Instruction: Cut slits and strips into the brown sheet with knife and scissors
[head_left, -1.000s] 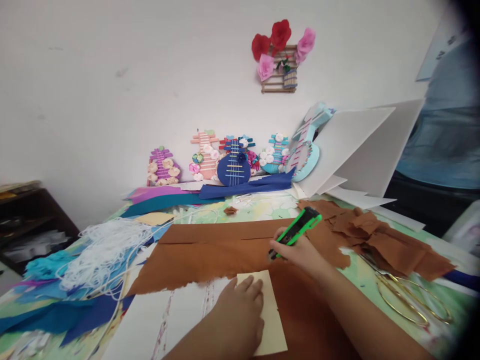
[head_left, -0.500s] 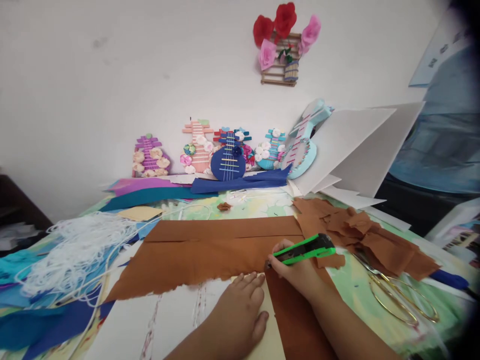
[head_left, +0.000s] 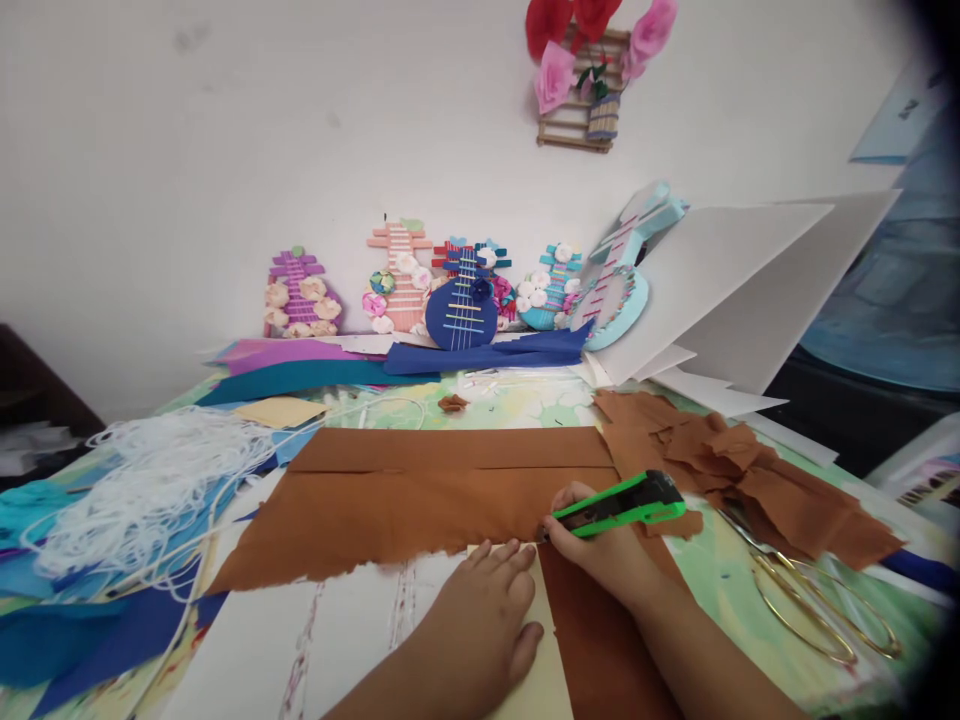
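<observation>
My right hand is closed around a green and black utility knife, its tip end down at the brown paper. The brown sheet lies across the table and runs down under my right forearm. My left hand lies flat with fingers stretched out on a cream strip of card. Its fingertips reach the torn lower edge of the brown paper. Left of that hand, a white sheet with dark reddish streaks shows. The knife's blade is hidden by my fingers.
Gold-handled scissors lie at right beside crumpled brown scraps. A heap of white cord sits at left over blue paper. Small paper lutes stand along the wall, with white boards leaning at right.
The view has shifted slightly, so the wall items sit higher and further right. Both hands hold nearly the same place on the paper, and the knife stays in my right hand.
</observation>
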